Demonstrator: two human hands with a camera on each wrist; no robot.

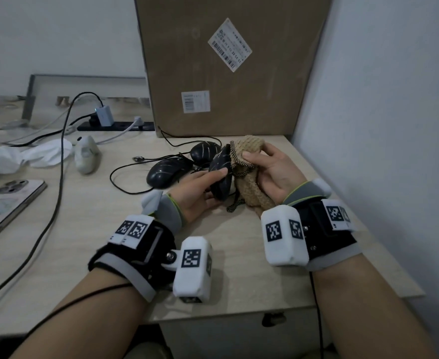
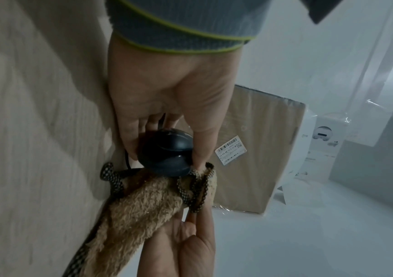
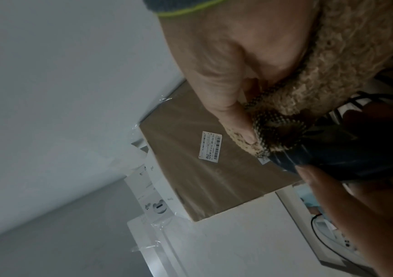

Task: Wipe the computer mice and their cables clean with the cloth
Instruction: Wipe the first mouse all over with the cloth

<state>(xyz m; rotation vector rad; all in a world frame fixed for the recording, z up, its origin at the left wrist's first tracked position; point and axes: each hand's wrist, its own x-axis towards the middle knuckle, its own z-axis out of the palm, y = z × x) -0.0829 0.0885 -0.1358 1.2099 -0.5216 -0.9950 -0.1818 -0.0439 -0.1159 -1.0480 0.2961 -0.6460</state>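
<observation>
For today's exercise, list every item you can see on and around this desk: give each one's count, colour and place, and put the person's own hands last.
Black wired computer mice: three; one held, two on desk behind.
Tan fuzzy cloth: one, against held mouse.
Brown cardboard box: one, back of desk.
Black power strip: one, left of box.
White charger: one, on strip.
Phone: one, pale, left edge.
White crumpled tissue: one, left.
Pale wooden desk: one.
Left hand: grips mouse.
Right hand: holds cloth.

Three black mice (image 1: 221, 174) (image 1: 168, 172) (image 1: 205, 151); one cloth (image 1: 249, 174); one cardboard box (image 1: 228, 73); one phone (image 1: 6, 206).
</observation>
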